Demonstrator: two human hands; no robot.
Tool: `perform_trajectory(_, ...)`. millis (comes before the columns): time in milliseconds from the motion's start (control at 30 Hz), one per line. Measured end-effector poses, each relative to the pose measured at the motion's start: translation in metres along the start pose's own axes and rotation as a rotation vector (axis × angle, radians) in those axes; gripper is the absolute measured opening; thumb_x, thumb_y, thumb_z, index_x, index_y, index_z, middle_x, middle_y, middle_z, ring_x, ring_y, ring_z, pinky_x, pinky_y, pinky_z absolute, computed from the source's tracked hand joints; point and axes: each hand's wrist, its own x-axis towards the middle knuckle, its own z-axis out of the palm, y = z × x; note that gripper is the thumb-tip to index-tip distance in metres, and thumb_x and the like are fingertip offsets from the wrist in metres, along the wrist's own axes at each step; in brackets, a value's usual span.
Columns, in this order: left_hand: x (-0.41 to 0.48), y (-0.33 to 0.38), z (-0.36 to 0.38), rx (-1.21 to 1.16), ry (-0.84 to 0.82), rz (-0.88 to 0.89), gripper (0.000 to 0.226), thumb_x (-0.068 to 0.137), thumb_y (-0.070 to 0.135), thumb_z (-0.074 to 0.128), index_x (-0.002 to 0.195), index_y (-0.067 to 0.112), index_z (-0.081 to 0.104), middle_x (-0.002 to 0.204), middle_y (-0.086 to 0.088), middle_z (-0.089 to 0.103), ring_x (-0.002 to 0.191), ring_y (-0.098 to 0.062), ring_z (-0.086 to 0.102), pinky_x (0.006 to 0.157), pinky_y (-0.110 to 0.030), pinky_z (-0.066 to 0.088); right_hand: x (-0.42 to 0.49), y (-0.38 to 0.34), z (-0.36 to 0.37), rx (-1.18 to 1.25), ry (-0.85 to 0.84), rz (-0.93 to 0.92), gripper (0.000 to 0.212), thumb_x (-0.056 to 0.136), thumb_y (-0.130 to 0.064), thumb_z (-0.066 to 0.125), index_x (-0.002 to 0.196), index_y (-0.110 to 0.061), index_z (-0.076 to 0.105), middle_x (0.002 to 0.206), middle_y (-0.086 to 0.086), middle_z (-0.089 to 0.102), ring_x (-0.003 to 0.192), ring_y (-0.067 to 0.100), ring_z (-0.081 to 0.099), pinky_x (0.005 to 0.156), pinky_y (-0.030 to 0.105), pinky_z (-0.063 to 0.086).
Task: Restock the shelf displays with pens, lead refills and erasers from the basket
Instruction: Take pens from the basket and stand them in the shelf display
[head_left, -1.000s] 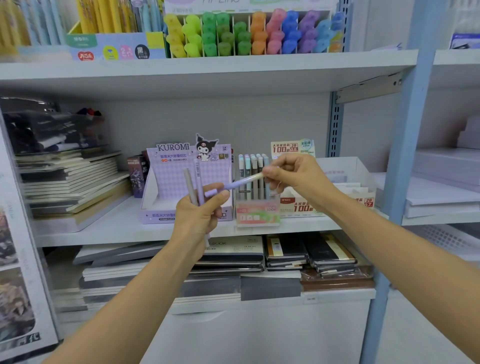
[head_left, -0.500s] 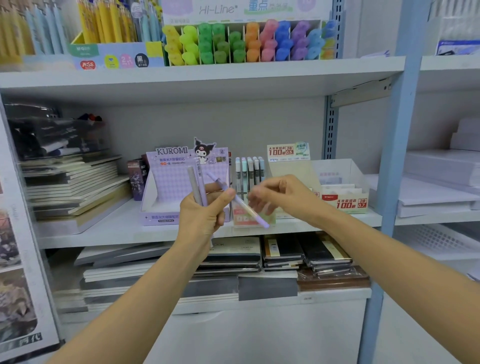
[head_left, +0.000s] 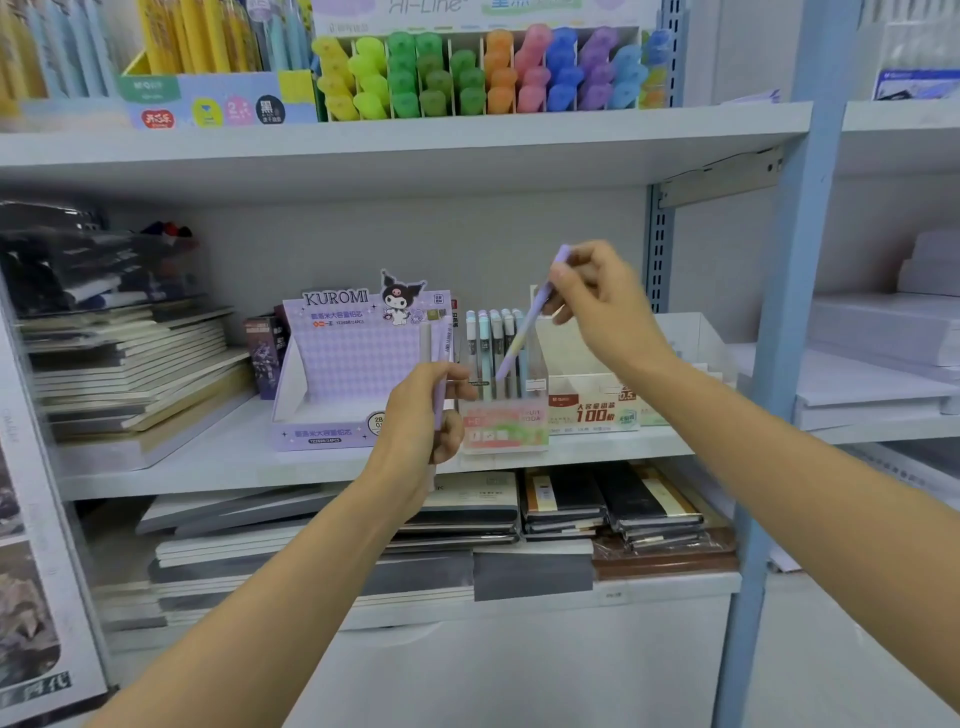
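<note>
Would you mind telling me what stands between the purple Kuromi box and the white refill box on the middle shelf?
In the head view, a clear pen holder of upright pastel pens stands between the Kuromi box and white refill box.

Grey shelving on blue uprights, evenly lit.

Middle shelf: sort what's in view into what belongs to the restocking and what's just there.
In the job:
right hand holding purple pen
left hand holding spare pens
clear pen display
Kuromi lead box

Just there:
highlighters
notebook stacks
white paper reams
</note>
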Motion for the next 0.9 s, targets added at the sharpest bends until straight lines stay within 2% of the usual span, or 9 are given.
perform_trajectory(33, 0.001, -0.001, -0.001, -0.020, 0.007, -0.015, 0.020, 0.097, 0.021, 0.042, 0.091, 0.013, 0.059, 0.075, 0.000, 0.058, 0.039, -0.010, 0.032, 0.038, -0.021, 0.022, 0.005, 0.002, -0.004, -0.037, 0.069, -0.034, 0.013, 0.101, -0.015, 0.048, 0.107, -0.004, 0.051, 0.089, 0.009, 0.067, 0.069, 0.006, 0.065, 0.065, 0.018, 0.053)
perform_trajectory(100, 0.004, -0.003, -0.003, -0.015, 0.018, -0.017, 0.021, 0.098, 0.016, 0.038, 0.092, 0.013, 0.058, 0.069, 0.002, 0.052, 0.040, -0.009, 0.032, 0.037, -0.020, 0.022, 0.010, 0.009, -0.007, -0.099, 0.099, -0.055, 0.010, 0.100, -0.014, 0.048, 0.105, -0.005, 0.051, 0.086, 0.008, 0.067, 0.066, 0.004, 0.064, 0.063, 0.016, 0.053)
perform_trajectory(333, 0.005, -0.014, -0.015, 0.038, -0.122, 0.052, 0.024, 0.103, 0.033, 0.043, 0.105, 0.022, 0.064, 0.051, 0.008, 0.035, 0.045, -0.011, 0.042, 0.042, -0.020, 0.036, 0.006, 0.040, 0.012, -0.174, -0.017, 0.001, 0.011, 0.099, -0.013, 0.051, 0.107, -0.006, 0.053, 0.087, 0.009, 0.070, 0.070, 0.009, 0.068, 0.066, 0.020, 0.057)
perform_trajectory(433, 0.004, -0.015, -0.019, 0.048, -0.154, 0.022, 0.025, 0.102, 0.034, 0.044, 0.112, 0.024, 0.065, 0.053, 0.006, 0.037, 0.044, -0.010, 0.037, 0.038, -0.017, 0.029, 0.004, 0.045, 0.014, -0.210, -0.059, 0.001, 0.014, 0.099, -0.013, 0.052, 0.110, -0.006, 0.054, 0.091, 0.009, 0.070, 0.078, 0.017, 0.070, 0.072, 0.026, 0.058)
perform_trajectory(533, 0.005, -0.018, -0.020, 0.046, -0.151, -0.015, 0.026, 0.103, 0.032, 0.044, 0.114, 0.022, 0.065, 0.056, 0.005, 0.041, 0.044, -0.008, 0.036, 0.037, -0.016, 0.027, 0.011, 0.043, 0.008, -0.240, -0.130, 0.025, 0.007, 0.098, -0.012, 0.052, 0.104, -0.010, 0.054, 0.089, 0.009, 0.070, 0.077, 0.017, 0.070, 0.071, 0.025, 0.059)
perform_trajectory(633, 0.006, -0.022, -0.018, 0.049, -0.115, -0.034, 0.020, 0.102, 0.029, 0.046, 0.106, 0.014, 0.059, 0.054, 0.007, 0.044, 0.043, -0.008, 0.037, 0.036, -0.016, 0.027, 0.021, 0.038, 0.002, -0.278, -0.244, 0.035, 0.008, 0.100, -0.011, 0.049, 0.106, -0.009, 0.054, 0.084, 0.008, 0.070, 0.071, 0.018, 0.070, 0.067, 0.023, 0.057)
perform_trajectory(700, 0.006, -0.024, -0.017, 0.059, -0.106, -0.033, 0.017, 0.102, 0.029, 0.047, 0.096, 0.013, 0.051, 0.053, 0.008, 0.045, 0.043, -0.008, 0.037, 0.036, -0.016, 0.028, 0.026, 0.036, 0.004, -0.333, -0.284, 0.022, 0.009, 0.100, -0.012, 0.049, 0.107, -0.010, 0.054, 0.078, 0.003, 0.069, 0.066, 0.013, 0.068, 0.066, 0.021, 0.054)
perform_trajectory(767, 0.006, -0.025, -0.017, 0.067, -0.110, -0.037, 0.018, 0.101, 0.030, 0.048, 0.093, 0.013, 0.048, 0.054, 0.008, 0.046, 0.043, -0.008, 0.037, 0.036, -0.016, 0.029, 0.027, 0.037, 0.011, -0.354, -0.289, 0.014, 0.010, 0.099, -0.013, 0.050, 0.106, -0.009, 0.056, 0.080, 0.005, 0.070, 0.066, 0.012, 0.067, 0.065, 0.018, 0.053)
perform_trajectory(900, 0.006, -0.025, -0.019, 0.049, -0.120, -0.052, 0.020, 0.103, 0.027, 0.045, 0.098, 0.013, 0.058, 0.055, 0.007, 0.047, 0.043, -0.007, 0.039, 0.036, -0.016, 0.029, 0.024, 0.043, 0.022, -0.379, -0.227, -0.009, 0.020, 0.098, -0.015, 0.053, 0.117, -0.008, 0.056, 0.086, 0.006, 0.071, 0.073, 0.013, 0.068, 0.070, 0.020, 0.055)
